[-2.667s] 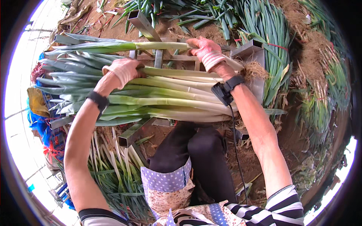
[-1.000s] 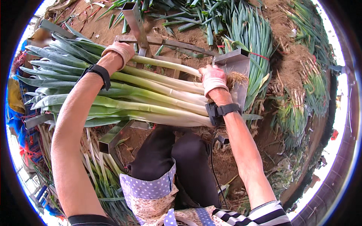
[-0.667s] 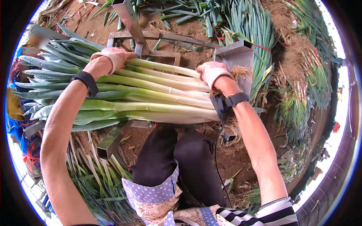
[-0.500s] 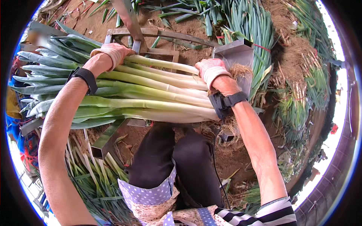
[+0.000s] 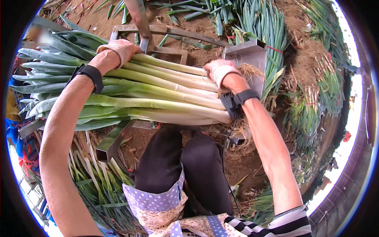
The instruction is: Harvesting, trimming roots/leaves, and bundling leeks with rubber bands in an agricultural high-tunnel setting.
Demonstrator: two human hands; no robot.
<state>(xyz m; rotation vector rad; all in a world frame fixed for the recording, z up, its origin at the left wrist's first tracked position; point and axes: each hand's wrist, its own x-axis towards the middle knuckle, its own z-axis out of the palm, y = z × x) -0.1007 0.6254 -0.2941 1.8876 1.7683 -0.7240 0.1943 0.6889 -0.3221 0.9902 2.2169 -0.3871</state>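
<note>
Leeks (image 5: 169,87) lie against your fingers, most of the pile on your body's side of them, long axis running from your left hand (image 5: 121,53) to your right hand (image 5: 222,70). Leafy tops (image 5: 43,78) fan out left of your left fingers. Both hands touch the far edge, neither nearer. Your fingers bend over the stalks; how tightly, I cannot tell.
</note>
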